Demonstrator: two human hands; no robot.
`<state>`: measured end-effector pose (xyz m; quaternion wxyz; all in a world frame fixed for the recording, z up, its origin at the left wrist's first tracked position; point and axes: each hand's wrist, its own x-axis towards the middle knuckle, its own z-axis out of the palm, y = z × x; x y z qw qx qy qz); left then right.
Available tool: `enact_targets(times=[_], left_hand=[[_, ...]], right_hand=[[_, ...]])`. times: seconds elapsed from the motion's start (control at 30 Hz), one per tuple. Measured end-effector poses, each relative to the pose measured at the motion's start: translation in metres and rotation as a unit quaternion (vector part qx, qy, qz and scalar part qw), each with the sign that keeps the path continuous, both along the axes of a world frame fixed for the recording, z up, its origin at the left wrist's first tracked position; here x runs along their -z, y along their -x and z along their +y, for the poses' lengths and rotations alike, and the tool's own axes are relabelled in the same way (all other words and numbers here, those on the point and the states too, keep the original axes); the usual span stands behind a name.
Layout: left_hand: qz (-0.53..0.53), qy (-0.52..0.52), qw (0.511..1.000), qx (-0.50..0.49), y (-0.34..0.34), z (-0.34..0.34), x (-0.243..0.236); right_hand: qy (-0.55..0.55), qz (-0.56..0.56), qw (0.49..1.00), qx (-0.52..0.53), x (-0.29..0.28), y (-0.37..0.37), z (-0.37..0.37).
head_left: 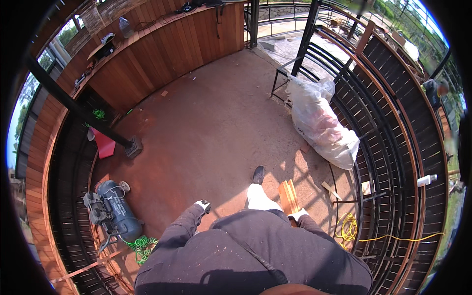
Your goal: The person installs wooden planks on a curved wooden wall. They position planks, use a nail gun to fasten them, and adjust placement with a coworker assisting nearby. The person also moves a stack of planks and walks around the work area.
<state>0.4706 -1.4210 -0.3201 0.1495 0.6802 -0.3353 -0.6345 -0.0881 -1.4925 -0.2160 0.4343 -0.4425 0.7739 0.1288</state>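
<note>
My right hand [298,215], in a white glove, grips grooved wooden boards [289,195] low at my right side. The boards point forward, and their lower end is hidden by my hand and sleeve. My left hand [203,204], in a white and dark glove, hangs away from my body at the left, over the floor. Its fingers are too small and dark to make out, and nothing shows in it. One foot [258,174] in a dark shoe is stepping out ahead of me, under a white trouser leg.
A blue air compressor [118,211] with a green coiled hose [143,248] stands at the left. A black post [81,110] rises nearby. Stuffed clear plastic [322,123] leans by the black metal railing at the right. A yellow cord [348,227] lies coiled near it. A wooden counter [167,46] curves behind.
</note>
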Motion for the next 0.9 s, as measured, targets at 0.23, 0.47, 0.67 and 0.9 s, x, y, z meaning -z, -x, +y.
enact_targets(times=[0.23,0.47,0.67,0.9], left_hand=[[-0.107,-0.148,0.983,-0.014,-0.029,-0.128,-0.052],[-0.001,-0.027,0.993,-0.116,-0.028,-0.335,-0.065],[0.044,-0.088,0.983,-0.157,-0.042,-0.42,-0.056],[-0.039,-0.181,0.941,-0.283,-0.169,-0.523,-0.033]], right_hand=[[-0.085,-0.012,0.995,-0.051,0.057,-0.002,-0.155],[-0.083,-0.011,0.992,-0.091,0.036,-0.022,-0.306],[-0.118,0.03,0.987,-0.102,0.019,-0.035,-0.429],[-0.028,0.068,0.997,-0.015,-0.019,-0.123,-0.625]])
